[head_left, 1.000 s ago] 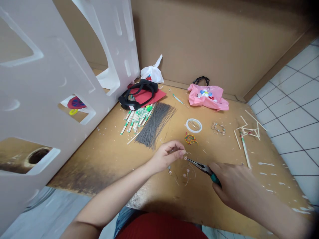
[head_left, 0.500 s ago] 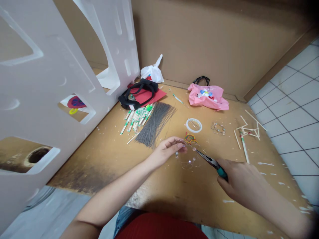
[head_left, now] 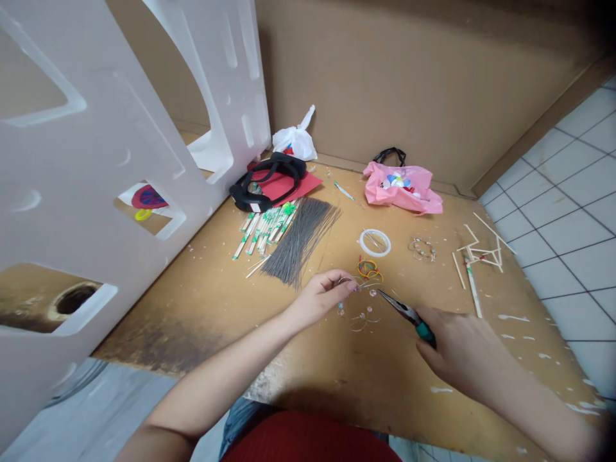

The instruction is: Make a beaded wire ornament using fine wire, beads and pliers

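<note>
My left hand [head_left: 327, 295] pinches a thin looped wire strung with clear beads [head_left: 362, 316] between thumb and fingers. The beaded loop hangs down to the right of the fingertips. My right hand [head_left: 447, 333] is wrapped round needle-nose pliers [head_left: 407, 312] with dark green handles. The pliers' tip points left, close to the beads; whether it touches the wire I cannot tell. Just beyond the left fingertips lie yellow and red rubber bands [head_left: 369, 268]. A white ring [head_left: 374, 243] with thin metal pieces inside it rests behind them.
A bundle of grey wires [head_left: 301, 240] lies beside wrapped chopsticks [head_left: 264, 228] and a black headband [head_left: 269, 183]. At the back sits a pink bag [head_left: 404, 187] holding bottle caps. To the right are a beaded bracelet [head_left: 422, 249] and joined sticks [head_left: 481, 256]. A white plastic panel [head_left: 144, 128] stands left.
The beaded wire has shifted and turned slightly in my left hand. My right hand with the pliers has moved a little to the left.
</note>
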Tool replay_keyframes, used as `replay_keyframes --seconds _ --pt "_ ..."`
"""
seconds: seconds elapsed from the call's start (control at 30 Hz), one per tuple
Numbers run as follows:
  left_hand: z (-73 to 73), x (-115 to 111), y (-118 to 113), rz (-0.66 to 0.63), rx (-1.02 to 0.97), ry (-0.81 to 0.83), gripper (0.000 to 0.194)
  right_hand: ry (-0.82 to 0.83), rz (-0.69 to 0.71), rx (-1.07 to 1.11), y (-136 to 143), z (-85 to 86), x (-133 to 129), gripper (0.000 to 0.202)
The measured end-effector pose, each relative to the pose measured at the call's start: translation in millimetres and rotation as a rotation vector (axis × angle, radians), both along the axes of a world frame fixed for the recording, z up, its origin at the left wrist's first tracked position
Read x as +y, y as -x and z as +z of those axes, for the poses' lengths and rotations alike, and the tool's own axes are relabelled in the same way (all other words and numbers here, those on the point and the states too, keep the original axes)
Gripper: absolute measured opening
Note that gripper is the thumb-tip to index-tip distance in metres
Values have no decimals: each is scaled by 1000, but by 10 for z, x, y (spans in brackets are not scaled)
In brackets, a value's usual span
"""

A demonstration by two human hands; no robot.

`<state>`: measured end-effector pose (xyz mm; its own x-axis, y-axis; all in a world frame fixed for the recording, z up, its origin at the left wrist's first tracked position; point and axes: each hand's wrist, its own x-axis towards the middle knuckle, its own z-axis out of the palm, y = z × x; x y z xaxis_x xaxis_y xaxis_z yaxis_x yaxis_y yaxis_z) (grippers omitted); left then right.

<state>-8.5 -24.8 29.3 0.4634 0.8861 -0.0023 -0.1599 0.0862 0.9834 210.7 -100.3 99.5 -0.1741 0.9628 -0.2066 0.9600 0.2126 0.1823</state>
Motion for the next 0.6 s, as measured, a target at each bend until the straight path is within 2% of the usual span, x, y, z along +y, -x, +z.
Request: replay_keyframes --seconds 0.37,0.6 --pt "-19 -13 -34 180 97 -42 33 -29 -11 112 -16 10 0 7" --pt "-65 -41 -61 245 173 -156 30 95 -13 289 153 -61 -40 8"
